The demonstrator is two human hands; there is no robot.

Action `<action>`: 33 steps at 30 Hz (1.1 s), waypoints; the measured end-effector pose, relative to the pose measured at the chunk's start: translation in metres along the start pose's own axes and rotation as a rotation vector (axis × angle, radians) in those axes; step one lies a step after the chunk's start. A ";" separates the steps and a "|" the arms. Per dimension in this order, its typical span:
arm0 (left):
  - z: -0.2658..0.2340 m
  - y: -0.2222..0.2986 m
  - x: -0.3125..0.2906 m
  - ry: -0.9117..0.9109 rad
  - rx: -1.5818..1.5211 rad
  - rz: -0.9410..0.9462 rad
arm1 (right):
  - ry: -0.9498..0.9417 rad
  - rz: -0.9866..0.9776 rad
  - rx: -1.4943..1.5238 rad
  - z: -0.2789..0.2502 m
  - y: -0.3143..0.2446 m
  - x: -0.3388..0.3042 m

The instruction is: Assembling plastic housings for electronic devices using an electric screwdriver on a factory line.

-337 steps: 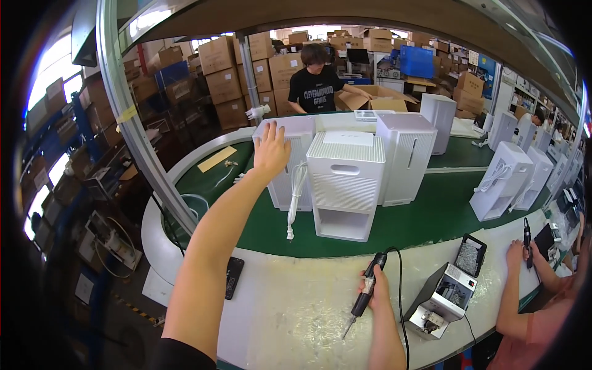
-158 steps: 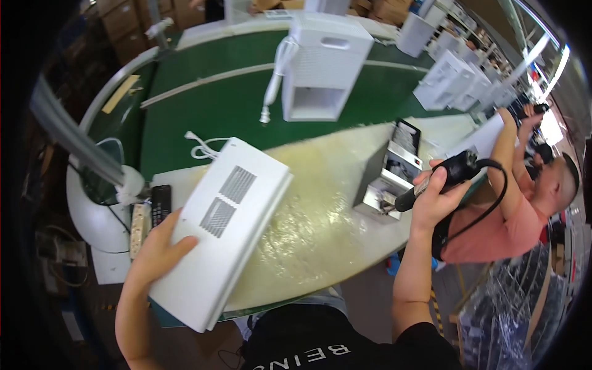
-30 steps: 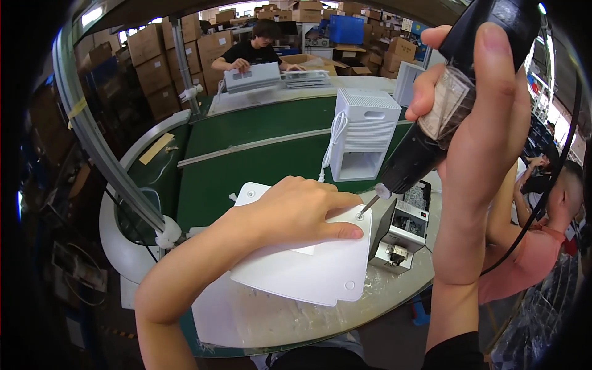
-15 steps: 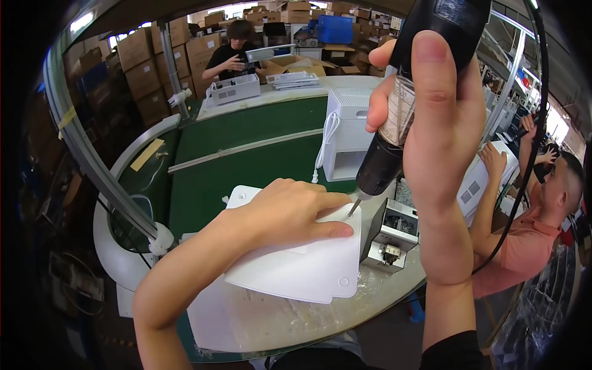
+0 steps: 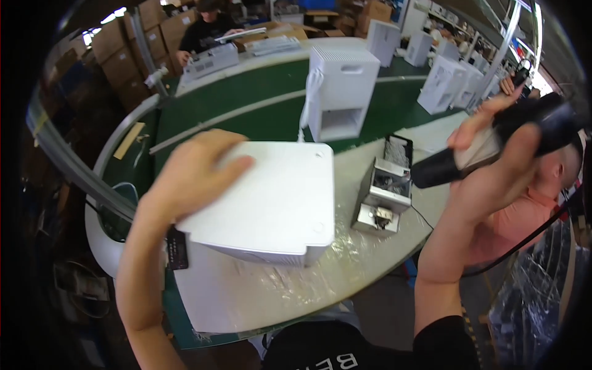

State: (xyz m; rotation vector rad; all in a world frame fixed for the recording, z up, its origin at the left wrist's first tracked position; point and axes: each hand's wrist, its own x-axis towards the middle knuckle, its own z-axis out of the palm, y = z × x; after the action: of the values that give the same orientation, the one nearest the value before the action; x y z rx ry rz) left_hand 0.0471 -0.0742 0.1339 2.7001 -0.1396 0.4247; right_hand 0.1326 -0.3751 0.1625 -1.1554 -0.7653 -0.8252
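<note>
A white box-shaped appliance housing (image 5: 271,197) lies on the workbench in front of me, its smooth panel facing up. Round screw recesses show at the panel's right corners. My left hand (image 5: 200,172) grips the housing's far left edge, thumb on top and fingertips over the edge. In my right hand (image 5: 502,169) is a black electric screwdriver (image 5: 435,168), raised to the right of the housing and apart from it. Its nose points left; the bit is too blurred to make out. Between the housing and the screwdriver stands a metal parts box (image 5: 385,185) holding small pieces.
Beyond the bench runs a green conveyor (image 5: 240,123) carrying a white appliance (image 5: 345,80) with a bundled cord. More white units (image 5: 444,83) stand farther right. One co-worker (image 5: 206,34) is across the belt, another (image 5: 530,203) close on my right. A metal post (image 5: 80,166) rises at left.
The screwdriver has left the screw recess at the panel's right corner and moved right and down. My left hand has shifted from the panel's middle to its left edge. The view has also shifted.
</note>
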 end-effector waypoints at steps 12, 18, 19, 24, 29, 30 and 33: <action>0.042 -0.014 -0.030 0.459 -1.169 -0.465 | 0.079 0.169 -0.331 -0.096 0.135 -0.143; 0.057 -0.024 -0.051 0.569 -1.307 -0.358 | -0.028 0.625 0.065 -0.050 0.076 -0.114; 0.058 -0.025 -0.052 0.550 -1.313 -0.348 | -0.091 0.527 0.226 -0.051 0.065 -0.096; 0.061 -0.035 -0.059 0.575 -1.361 -0.303 | -0.171 0.284 0.513 0.038 -0.047 -0.002; 0.064 -0.031 -0.057 0.510 -1.516 -0.281 | -0.268 0.102 0.514 0.138 -0.024 0.048; 0.062 -0.033 -0.061 0.515 -1.497 -0.288 | -0.246 0.051 0.440 0.170 -0.027 0.038; 0.062 -0.034 -0.060 0.507 -1.510 -0.285 | -0.259 -0.004 0.420 0.222 -0.016 0.025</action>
State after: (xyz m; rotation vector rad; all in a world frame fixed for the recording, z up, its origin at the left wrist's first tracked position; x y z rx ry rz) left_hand 0.0128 -0.0664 0.0484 1.0701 0.0677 0.5634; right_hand 0.1105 -0.1668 0.2423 -0.8893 -1.0968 -0.4884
